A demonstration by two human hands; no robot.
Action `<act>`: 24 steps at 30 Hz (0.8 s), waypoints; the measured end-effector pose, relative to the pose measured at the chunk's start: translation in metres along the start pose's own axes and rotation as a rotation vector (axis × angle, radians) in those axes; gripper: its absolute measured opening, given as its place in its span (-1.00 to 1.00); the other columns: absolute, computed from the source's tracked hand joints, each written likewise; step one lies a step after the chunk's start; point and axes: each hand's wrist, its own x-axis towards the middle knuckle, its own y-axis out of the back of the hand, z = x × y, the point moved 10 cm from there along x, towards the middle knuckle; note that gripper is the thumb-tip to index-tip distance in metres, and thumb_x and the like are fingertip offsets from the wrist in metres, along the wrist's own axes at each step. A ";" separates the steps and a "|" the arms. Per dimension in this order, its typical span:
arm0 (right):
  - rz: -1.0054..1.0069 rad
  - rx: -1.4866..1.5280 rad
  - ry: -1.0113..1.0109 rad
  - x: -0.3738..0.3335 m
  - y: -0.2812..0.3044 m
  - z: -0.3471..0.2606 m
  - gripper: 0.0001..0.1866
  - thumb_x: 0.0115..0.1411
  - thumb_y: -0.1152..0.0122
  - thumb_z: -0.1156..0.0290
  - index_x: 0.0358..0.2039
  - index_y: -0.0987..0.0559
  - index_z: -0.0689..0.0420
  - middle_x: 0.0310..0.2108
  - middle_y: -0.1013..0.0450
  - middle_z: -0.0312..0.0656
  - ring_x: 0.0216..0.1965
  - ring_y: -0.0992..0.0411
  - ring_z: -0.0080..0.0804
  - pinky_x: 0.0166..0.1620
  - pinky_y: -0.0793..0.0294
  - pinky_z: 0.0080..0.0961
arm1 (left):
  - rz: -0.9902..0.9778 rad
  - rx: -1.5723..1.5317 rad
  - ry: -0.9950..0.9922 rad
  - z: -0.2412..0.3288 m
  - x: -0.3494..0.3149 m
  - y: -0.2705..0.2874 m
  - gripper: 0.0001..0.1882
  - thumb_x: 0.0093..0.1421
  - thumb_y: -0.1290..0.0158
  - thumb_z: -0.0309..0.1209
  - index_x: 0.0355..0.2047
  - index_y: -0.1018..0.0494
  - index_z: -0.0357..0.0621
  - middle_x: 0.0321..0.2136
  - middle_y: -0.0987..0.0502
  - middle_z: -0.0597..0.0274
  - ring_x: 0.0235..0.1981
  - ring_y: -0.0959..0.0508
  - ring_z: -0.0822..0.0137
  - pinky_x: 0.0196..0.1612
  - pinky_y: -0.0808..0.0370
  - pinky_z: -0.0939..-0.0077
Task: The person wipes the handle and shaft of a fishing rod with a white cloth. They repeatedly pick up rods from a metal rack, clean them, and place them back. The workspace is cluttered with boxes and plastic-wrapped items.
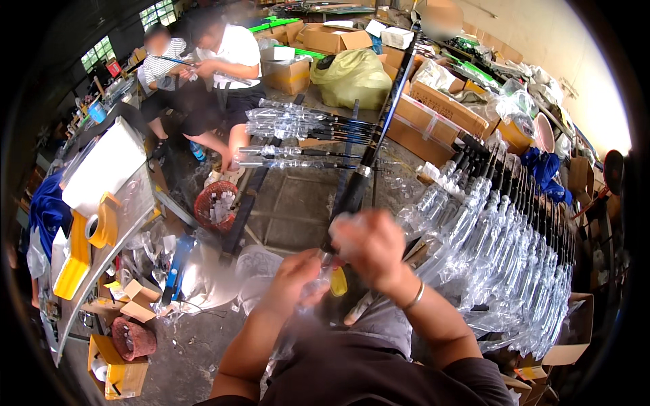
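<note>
A long black rod [379, 128] rises from my lap up and away toward the boxes. My left hand [298, 274] grips its lower end, where clear plastic wrap [315, 287] and a yellow part [338, 283] show. Higher on the rod's thick handle, my right hand [376, 247] closes around it and the clear wrap. A metal bangle [414, 296] sits on my right wrist. Motion blur hides the fingers' exact hold.
A dense row of plastic-wrapped rods [514, 237] lies to my right. More wrapped rods [298, 128] rest on a rack ahead. Two seated people [210, 68] work at the back left. Cardboard boxes [440, 111], a yellow-green sack [352, 78], a red basket [215, 203] and a tape dispenser [88, 243] surround me.
</note>
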 end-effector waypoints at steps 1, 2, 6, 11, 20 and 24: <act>-0.062 0.040 0.014 -0.012 -0.009 -0.010 -0.68 -0.12 -0.34 0.48 -0.26 -0.62 0.09 -0.43 -0.44 -0.23 -0.49 -0.48 -0.33 -0.50 -0.51 -0.50 | -0.031 -0.029 0.003 0.000 0.001 -0.003 -0.47 0.32 0.06 0.00 -0.11 -0.38 -0.34 -0.67 -0.28 0.30 -0.79 -0.18 0.56 -0.73 -0.12 0.66; -0.116 0.029 0.046 -0.013 -0.011 -0.011 -0.71 -0.08 -0.30 0.48 -0.26 -0.61 0.09 -0.43 -0.44 -0.22 -0.50 -0.47 -0.36 -0.51 -0.50 -0.52 | -0.063 -0.057 0.007 0.001 0.003 -0.006 -0.45 0.32 0.08 0.02 -0.13 -0.37 -0.34 -0.68 -0.27 0.30 -0.80 -0.17 0.56 -0.73 -0.12 0.66; 0.167 -0.092 -0.142 0.028 0.021 0.042 -0.63 -0.14 -0.34 0.62 -0.23 -0.60 0.11 -0.36 -0.51 -0.25 -0.44 -0.49 -0.35 -0.51 -0.52 -0.51 | -0.218 -0.209 0.073 0.000 -0.005 -0.020 -0.53 0.36 0.12 -0.05 -0.16 -0.42 -0.30 -0.68 -0.27 0.40 -0.77 -0.14 0.61 -0.70 -0.06 0.67; -0.071 0.055 0.047 -0.010 -0.006 -0.004 -0.70 -0.11 -0.34 0.51 -0.27 -0.61 0.13 -0.33 -0.55 -0.18 -0.44 -0.48 -0.30 -0.43 -0.49 -0.45 | -0.316 -0.310 0.118 -0.002 -0.001 -0.025 -0.45 0.36 0.23 0.09 -0.22 -0.38 -0.23 -0.76 -0.14 0.47 -0.83 -0.05 0.62 -0.73 0.00 0.64; 0.050 0.092 0.035 -0.010 0.001 0.005 -0.73 -0.13 -0.36 0.53 -0.32 -0.63 0.07 -0.43 -0.47 -0.23 -0.47 -0.48 -0.37 -0.52 -0.48 -0.52 | -0.380 -0.442 0.212 -0.013 0.000 -0.033 -0.39 0.35 0.25 0.13 -0.26 -0.32 -0.29 -0.79 -0.12 0.46 -0.87 -0.05 0.62 -0.78 -0.03 0.62; 0.297 -0.107 -0.351 0.011 0.039 0.073 -0.78 0.13 -0.24 0.46 -0.18 -0.57 0.12 -0.35 -0.50 -0.20 -0.41 -0.44 -0.39 -0.32 -0.47 -0.58 | -0.317 -0.305 0.145 -0.008 -0.002 -0.024 -0.38 0.35 0.27 0.14 -0.26 -0.32 -0.29 -0.79 -0.12 0.45 -0.87 -0.06 0.61 -0.77 -0.05 0.62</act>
